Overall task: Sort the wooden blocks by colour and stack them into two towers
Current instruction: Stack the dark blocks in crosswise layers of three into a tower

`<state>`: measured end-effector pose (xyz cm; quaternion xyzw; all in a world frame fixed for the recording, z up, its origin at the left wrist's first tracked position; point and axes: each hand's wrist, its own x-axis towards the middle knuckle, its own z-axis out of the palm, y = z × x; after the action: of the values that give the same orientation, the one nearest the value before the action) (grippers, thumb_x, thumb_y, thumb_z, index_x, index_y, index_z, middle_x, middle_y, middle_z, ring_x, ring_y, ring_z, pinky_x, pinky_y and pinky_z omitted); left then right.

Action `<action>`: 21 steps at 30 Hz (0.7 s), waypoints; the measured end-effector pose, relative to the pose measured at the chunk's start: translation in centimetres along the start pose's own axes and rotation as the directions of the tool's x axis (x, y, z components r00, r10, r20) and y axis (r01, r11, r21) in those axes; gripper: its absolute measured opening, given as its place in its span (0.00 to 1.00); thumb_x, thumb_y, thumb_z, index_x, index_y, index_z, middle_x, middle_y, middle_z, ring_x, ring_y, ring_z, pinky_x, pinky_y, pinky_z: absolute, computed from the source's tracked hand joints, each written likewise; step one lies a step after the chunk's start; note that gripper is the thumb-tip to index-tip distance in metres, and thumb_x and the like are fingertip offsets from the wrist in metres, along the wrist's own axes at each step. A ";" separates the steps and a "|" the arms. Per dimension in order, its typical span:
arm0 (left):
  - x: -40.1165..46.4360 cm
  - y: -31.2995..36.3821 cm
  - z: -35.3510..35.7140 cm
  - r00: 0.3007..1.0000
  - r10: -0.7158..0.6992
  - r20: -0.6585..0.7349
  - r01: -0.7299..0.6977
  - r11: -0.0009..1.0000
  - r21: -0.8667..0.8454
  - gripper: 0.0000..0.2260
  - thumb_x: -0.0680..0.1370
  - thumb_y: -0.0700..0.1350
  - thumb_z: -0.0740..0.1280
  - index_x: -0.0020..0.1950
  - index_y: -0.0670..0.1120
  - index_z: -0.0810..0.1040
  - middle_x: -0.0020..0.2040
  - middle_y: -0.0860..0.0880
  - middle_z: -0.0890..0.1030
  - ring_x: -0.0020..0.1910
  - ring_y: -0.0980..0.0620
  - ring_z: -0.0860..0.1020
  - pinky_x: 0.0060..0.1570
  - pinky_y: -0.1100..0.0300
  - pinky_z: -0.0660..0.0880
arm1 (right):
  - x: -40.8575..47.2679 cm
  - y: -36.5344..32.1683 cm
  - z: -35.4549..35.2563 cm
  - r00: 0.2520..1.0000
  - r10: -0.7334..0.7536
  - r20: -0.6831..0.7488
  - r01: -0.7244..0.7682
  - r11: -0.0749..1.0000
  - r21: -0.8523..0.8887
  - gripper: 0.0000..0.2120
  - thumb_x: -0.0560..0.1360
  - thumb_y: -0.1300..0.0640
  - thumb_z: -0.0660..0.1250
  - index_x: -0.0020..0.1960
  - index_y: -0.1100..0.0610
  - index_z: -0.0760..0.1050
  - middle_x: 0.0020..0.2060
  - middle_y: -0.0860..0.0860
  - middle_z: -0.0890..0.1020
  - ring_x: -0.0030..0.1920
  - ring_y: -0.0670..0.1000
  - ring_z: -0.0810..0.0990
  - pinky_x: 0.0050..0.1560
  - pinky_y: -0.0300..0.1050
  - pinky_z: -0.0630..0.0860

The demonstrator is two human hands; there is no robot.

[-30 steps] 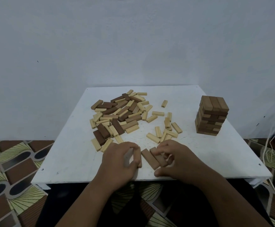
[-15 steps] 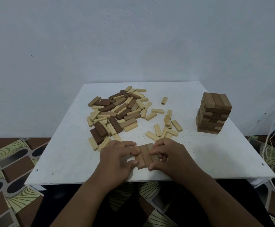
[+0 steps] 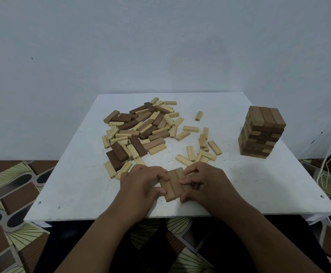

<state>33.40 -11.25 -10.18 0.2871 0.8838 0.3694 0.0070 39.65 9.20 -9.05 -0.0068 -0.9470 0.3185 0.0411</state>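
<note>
Three brown blocks [image 3: 173,184] pressed together between two hands at the near edge of the white table [image 3: 78,186].

The row is pinched on one side by the curled fingers of the left hand [image 3: 141,184] and on the other by those of the right hand [image 3: 204,184]. Behind them a mixed pile of pale and brown blocks [image 3: 141,131] is spread, with scattered pale blocks [image 3: 198,146] beside it; dark marks on some block ends are too small to read. Far right, a brown tower [image 3: 261,133] is seen upright.

Matt wooden blocks [image 3: 139,131], pale and dark, are lying on a white-painted tabletop [image 3: 78,184] that's looking scuffed and speckled, the brown tower [image 3: 262,133] showing smooth, unvarnished wood.
</note>
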 end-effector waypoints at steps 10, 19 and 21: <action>0.3 -0.4 0.1 0.999 -0.026 -0.034 0.026 1.000 0.003 0.15 0.67 0.48 0.80 0.49 0.61 0.82 0.53 0.66 0.81 0.60 0.57 0.72 0.64 0.47 0.63 | -0.3 -0.7 0.1 1.000 -0.017 0.000 0.017 1.000 0.026 0.29 0.56 0.37 0.79 0.53 0.49 0.83 0.53 0.38 0.75 0.51 0.39 0.74 0.49 0.28 0.71; 0.3 -0.5 -0.1 0.997 0.009 -0.075 -0.010 1.000 -0.015 0.21 0.58 0.69 0.72 0.44 0.59 0.82 0.47 0.66 0.80 0.56 0.59 0.74 0.58 0.43 0.68 | -0.5 -1.2 0.8 0.990 -0.131 -0.050 0.135 0.987 0.086 0.19 0.59 0.38 0.75 0.44 0.46 0.75 0.49 0.42 0.78 0.55 0.44 0.76 0.51 0.47 0.76; 0.2 -0.6 -0.1 0.998 0.034 -0.054 -0.035 0.999 -0.019 0.20 0.59 0.69 0.72 0.42 0.57 0.81 0.51 0.66 0.80 0.58 0.60 0.73 0.58 0.46 0.67 | -0.6 -1.2 0.6 0.991 -0.128 -0.026 0.130 0.987 0.091 0.19 0.60 0.44 0.76 0.45 0.43 0.70 0.51 0.42 0.78 0.57 0.45 0.75 0.51 0.50 0.77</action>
<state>32.89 -11.50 -10.45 0.2921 0.8749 0.3858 -0.0203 40.22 7.90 -8.86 0.0532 -0.9291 0.3588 0.0714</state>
